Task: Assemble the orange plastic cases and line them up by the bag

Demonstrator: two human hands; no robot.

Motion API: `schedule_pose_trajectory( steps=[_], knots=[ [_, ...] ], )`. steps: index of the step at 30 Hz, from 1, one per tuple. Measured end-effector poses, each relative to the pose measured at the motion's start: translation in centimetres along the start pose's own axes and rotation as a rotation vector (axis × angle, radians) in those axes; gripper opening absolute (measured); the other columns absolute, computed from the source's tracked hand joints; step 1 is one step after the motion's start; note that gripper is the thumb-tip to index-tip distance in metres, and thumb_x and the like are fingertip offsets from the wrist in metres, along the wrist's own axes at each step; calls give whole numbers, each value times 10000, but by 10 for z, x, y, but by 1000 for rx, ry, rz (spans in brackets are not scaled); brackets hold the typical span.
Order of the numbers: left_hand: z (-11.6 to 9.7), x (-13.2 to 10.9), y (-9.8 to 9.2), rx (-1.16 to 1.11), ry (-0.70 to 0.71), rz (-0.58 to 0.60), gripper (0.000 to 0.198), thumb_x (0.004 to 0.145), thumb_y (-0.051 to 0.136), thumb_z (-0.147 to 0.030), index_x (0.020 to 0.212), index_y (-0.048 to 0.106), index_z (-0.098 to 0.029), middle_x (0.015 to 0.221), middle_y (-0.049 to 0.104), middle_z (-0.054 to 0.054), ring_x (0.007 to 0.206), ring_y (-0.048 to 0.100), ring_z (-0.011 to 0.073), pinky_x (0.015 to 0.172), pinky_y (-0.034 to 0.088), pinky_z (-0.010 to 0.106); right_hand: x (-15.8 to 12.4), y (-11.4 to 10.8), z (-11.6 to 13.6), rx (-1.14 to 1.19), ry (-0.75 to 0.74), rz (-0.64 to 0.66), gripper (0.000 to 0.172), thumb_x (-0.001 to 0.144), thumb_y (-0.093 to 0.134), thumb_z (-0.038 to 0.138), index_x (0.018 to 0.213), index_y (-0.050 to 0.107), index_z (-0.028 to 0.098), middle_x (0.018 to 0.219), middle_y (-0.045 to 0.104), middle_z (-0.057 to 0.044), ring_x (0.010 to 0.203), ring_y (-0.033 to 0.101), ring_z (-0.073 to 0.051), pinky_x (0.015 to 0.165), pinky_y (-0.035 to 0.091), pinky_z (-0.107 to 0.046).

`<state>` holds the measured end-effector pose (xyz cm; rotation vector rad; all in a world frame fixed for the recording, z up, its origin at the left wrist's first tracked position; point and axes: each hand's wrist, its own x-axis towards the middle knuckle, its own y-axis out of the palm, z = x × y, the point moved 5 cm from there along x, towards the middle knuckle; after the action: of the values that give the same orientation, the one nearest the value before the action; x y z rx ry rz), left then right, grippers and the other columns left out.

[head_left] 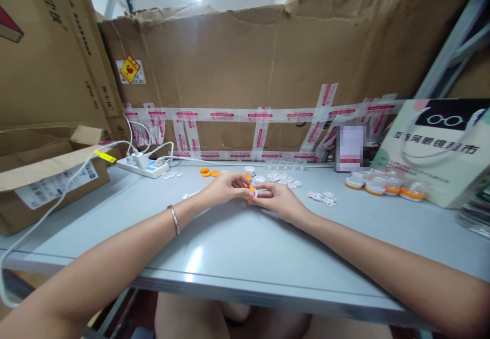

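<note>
Orange round part point(248, 193): between both hands over grey tabletop point(268, 249); no clear long axis
Left hand point(225, 188): pinching it, nearest
Right hand point(281, 202): fingertips narrowed on white ring point(256, 194), just right of orange; joined or merely touching, can't tell from here
Beyond: orange rings point(205, 172), small white discs point(284, 178)
Obstruction: own fingers only

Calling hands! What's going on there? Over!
Left hand, right hand: both holding small orange-and-white round piece. Orange rings lie beyond, not blocking.
</note>
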<state>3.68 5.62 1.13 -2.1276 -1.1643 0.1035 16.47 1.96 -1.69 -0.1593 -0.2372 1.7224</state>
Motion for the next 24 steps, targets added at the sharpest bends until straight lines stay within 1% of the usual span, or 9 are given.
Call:
schedule_pose_trajectory(
  steps=[4,8,11,14,16,18,20,22,24],
  knots=[
    [1,1,0,-32,3,-9,277,641,653,-316,835,621,-121,735,641,31,691,576,121,654,439,226,1,-1,-2,56,8,-4,290,596,701,225,859,588,179,735,715,-11,773,664,-179,762,481,-307],
    [-5,-2,-9,9,4,1,310,662,627,-365,857,615,-124,803,646,46,735,575,128,677,437,231,3,-2,-3,146,16,1,304,569,719,222,825,560,180,711,710,1,718,663,-160,748,483,-301],
    [-5,-7,-16,158,-69,105,341,692,583,-422,877,608,-136,796,645,45,709,571,134,617,422,223,5,-4,-5,167,41,-18,362,542,730,208,851,542,183,707,703,9,668,655,-151,723,488,-306],
    [-2,-11,-21,427,-93,176,347,651,614,-448,811,616,-140,724,622,29,652,554,137,557,384,215,6,-5,-7,184,64,-1,404,527,735,204,876,534,182,704,692,16,651,646,-145,718,489,-308],
    [-1,-12,-23,558,-61,173,343,628,636,-449,775,621,-140,716,605,27,645,544,140,552,370,217,6,-4,-8,187,68,29,426,521,739,210,893,534,181,713,688,14,664,642,-146,729,485,-313],
    [-2,-11,-21,599,-3,143,356,636,633,-456,802,625,-142,767,598,36,681,543,148,580,377,224,6,-3,-7,186,63,53,445,517,743,219,908,534,180,725,686,10,678,640,-149,744,479,-320],
    [-8,-10,-18,566,95,82,345,671,618,-439,853,620,-146,837,592,45,744,543,153,636,392,230,6,-2,-7,189,48,68,453,514,744,221,915,537,178,737,685,7,689,638,-149,764,472,-325],
    [-15,-10,-13,504,202,30,266,727,588,-371,875,612,-151,867,590,44,784,541,143,691,400,230,6,-2,-6,199,32,81,449,513,743,216,911,540,179,743,684,10,692,638,-144,778,466,-327],
    [-19,-10,-7,459,264,26,174,758,564,-292,853,613,-155,845,596,34,781,544,130,714,402,227,6,0,-6,217,21,108,447,512,743,209,908,539,180,736,684,16,688,638,-139,785,463,-328]
  ],
)
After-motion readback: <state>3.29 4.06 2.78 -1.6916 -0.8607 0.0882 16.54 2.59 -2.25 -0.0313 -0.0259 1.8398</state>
